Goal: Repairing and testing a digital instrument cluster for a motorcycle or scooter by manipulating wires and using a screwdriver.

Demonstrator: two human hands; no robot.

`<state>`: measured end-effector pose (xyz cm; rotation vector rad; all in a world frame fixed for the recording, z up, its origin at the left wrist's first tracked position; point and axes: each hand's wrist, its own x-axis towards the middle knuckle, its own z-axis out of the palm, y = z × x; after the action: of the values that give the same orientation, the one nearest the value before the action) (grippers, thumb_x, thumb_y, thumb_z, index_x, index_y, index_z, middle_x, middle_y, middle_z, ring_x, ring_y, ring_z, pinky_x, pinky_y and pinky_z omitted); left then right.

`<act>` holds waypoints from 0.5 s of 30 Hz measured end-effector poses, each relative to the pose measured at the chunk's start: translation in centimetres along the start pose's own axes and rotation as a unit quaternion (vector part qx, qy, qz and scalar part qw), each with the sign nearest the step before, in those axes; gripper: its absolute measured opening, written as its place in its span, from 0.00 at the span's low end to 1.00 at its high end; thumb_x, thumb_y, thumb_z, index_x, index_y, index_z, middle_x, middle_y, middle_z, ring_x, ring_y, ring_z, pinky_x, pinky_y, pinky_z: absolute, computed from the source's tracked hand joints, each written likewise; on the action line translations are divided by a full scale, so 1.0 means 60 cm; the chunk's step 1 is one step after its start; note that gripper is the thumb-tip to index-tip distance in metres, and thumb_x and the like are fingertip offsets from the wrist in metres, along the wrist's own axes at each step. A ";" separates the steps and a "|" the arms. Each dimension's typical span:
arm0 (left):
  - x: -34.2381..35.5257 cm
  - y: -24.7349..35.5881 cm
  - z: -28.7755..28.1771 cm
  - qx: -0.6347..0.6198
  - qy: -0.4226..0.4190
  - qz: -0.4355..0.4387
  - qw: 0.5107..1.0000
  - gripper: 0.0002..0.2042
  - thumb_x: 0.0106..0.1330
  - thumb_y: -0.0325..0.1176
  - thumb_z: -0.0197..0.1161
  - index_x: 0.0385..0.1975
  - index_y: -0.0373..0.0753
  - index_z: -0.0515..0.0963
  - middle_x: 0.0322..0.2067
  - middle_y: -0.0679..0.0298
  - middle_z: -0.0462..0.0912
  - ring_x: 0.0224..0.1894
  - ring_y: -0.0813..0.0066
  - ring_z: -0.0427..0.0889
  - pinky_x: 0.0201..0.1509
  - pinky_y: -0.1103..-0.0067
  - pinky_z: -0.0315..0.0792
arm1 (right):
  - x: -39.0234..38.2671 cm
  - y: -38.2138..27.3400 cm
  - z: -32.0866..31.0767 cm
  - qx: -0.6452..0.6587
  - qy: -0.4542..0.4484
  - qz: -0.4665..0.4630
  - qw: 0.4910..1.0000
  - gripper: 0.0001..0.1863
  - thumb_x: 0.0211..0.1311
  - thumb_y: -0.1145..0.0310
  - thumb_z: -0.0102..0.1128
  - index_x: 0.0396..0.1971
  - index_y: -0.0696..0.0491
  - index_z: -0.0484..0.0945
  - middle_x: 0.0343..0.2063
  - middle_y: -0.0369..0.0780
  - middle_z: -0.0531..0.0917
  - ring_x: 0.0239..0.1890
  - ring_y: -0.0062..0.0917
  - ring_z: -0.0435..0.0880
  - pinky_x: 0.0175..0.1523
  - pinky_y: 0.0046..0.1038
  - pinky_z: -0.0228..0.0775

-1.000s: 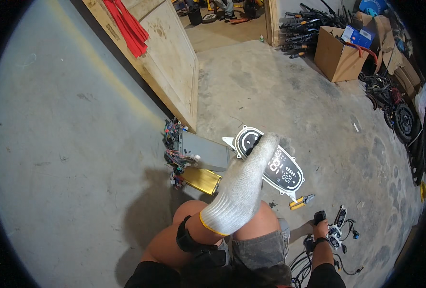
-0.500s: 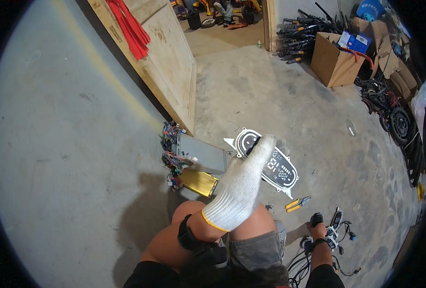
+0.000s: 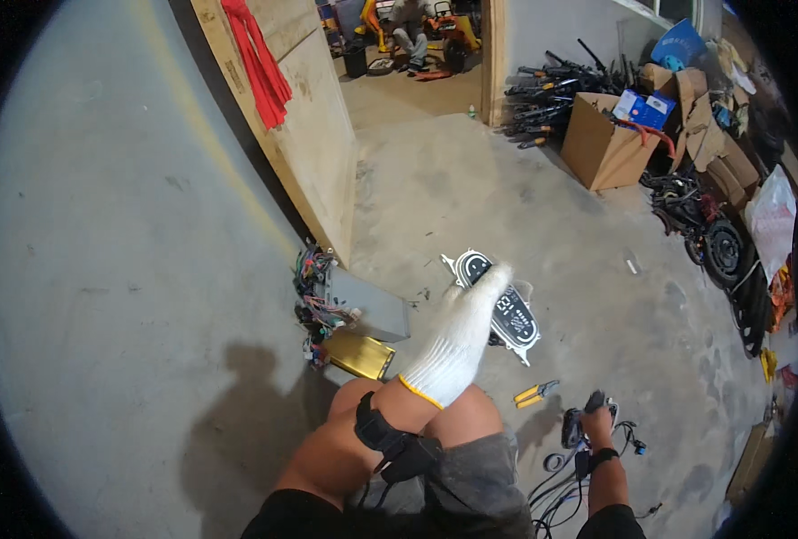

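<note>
In my gloved left hand [image 3: 480, 301] is an oval-ended dashboard display panel [image 3: 513, 316], black-faced with white markings and pale mounting ears. The fingers wrap over its middle, holding it tilted above the floor in front of my knees. A white knit glove with a yellow cuff covers that hand. My bare right hand [image 3: 599, 424], low at the right, closes around a dark, light-edged unit [image 3: 572, 428] with cables near it. The hand hides much of this unit, and a dark piece at the fingertips is blurred. Between the hands, yellow-handled pliers [image 3: 537, 393] lie on the floor.
Black cables [image 3: 556, 503] trail beside my right forearm. Left of my knees are a grey metal box [image 3: 367, 301], a gold box [image 3: 359, 356] and bundled wires [image 3: 313, 292]. An open door [image 3: 313, 135] stands ahead; a cardboard box [image 3: 601, 144] sits at far right. Someone sits beyond the doorway.
The view has shifted slightly. My left hand still holds the display panel, now seen more tilted. My right hand has moved onto the dark unit, which has shifted left.
</note>
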<state>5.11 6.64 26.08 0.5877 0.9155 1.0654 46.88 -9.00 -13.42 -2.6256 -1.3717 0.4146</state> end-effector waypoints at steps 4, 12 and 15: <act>0.020 -0.002 -0.012 0.032 -0.018 0.021 0.999 0.12 0.69 0.37 0.61 0.45 0.36 0.78 0.38 0.59 0.86 0.36 0.72 0.86 0.39 0.76 0.80 | 0.037 -0.139 -0.179 0.153 0.014 -0.078 0.985 0.19 0.51 0.58 0.66 0.24 0.63 0.80 0.14 0.45 0.80 0.23 0.36 0.86 0.29 0.36 0.74; 0.080 -0.031 -0.005 0.033 -0.103 0.007 0.994 0.16 0.74 0.44 0.58 0.48 0.36 0.76 0.40 0.59 0.85 0.40 0.72 0.85 0.42 0.76 0.81 | -0.153 -0.506 -0.589 0.192 0.032 -0.239 0.951 0.26 0.53 0.59 0.68 0.44 0.67 0.76 0.24 0.47 0.84 0.27 0.27 0.84 0.35 0.32 0.75; 0.123 -0.079 0.004 0.081 -0.083 0.099 0.988 0.27 0.73 0.57 0.54 0.53 0.35 0.75 0.43 0.51 0.84 0.46 0.64 0.84 0.48 0.71 0.79 | -0.200 -0.594 -0.601 0.187 0.020 -0.307 0.933 0.27 0.54 0.59 0.67 0.47 0.65 0.76 0.24 0.45 0.83 0.27 0.28 0.83 0.36 0.32 0.75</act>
<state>8.97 11.55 19.91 0.9049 0.8139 1.1072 23.78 1.29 32.15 -1.7783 -1.7848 0.4651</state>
